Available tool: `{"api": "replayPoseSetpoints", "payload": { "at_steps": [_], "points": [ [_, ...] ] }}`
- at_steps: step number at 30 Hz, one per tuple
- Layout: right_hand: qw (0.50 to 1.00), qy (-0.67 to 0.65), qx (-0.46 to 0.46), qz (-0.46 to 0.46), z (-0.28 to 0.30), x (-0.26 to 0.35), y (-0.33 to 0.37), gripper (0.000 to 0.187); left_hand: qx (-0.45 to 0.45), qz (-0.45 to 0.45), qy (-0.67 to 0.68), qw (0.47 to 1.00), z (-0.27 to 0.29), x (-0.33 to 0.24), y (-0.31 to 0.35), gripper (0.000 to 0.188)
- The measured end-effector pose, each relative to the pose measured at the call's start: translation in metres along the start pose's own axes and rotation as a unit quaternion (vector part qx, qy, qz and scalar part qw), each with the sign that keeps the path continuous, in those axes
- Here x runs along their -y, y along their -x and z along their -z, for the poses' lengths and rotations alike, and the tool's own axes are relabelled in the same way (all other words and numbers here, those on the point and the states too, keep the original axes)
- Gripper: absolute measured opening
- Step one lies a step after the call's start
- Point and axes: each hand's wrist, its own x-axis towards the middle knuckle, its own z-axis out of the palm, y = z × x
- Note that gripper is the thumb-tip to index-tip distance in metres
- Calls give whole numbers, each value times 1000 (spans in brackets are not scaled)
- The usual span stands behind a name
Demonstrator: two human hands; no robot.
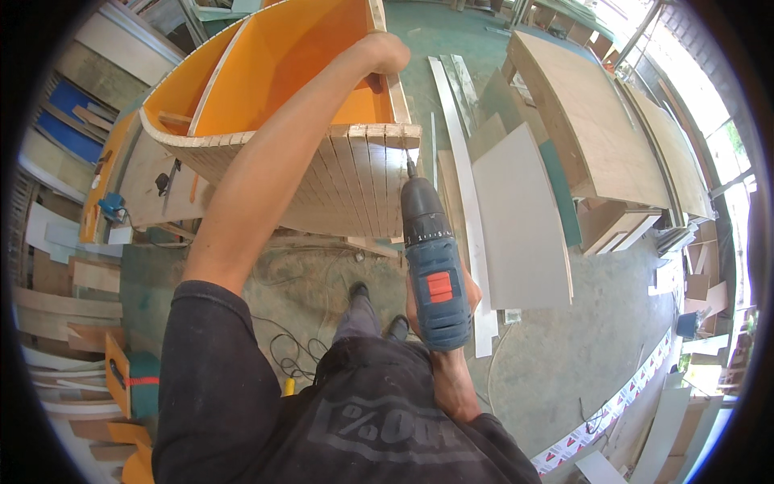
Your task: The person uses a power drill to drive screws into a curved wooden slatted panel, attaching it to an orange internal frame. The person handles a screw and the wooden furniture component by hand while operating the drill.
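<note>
My right hand (472, 290) is closed round the handle of a blue-grey cordless drill (437, 270) with a red patch on top. The drill points away from me, and its bit meets the near right corner of a curved wooden piece (355, 161). Narrow slats with dark gaps form the outside of this piece; its inside is orange panelling (282, 64). Across the piece reaches my left arm, and my left hand (383, 55) grips the pale wooden rail (395, 97) along its right side. The left fingertips are partly hidden behind the wrist and rail.
At right, a grey-white panel (520, 210) and long white strips (459, 161) lean or lie beside a big plywood box (580, 121). Boards are stacked along the left. A dark cable (294, 347) loops on the floor near my feet, by a yellow object (289, 386).
</note>
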Motion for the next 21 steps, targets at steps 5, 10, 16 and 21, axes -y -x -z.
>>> {"api": "replayPoseSetpoints", "payload": {
  "at_steps": [5,10,16,21],
  "points": [
    [1000,-26,-15,-1,-2,1,-4,20,-22,22,41,999,-2,-5,7,29],
    [1000,-5,2,8,0,2,-8,21,-12,-4,-19,1000,-1,-2,6,29],
    [999,-7,-24,29,-7,-12,-14,26,10,-27,-109,994,2,-4,6,27],
    [999,-32,-11,-27,-5,0,-19,24,28,-37,-171,984,4,-13,15,27]
  ]
}}
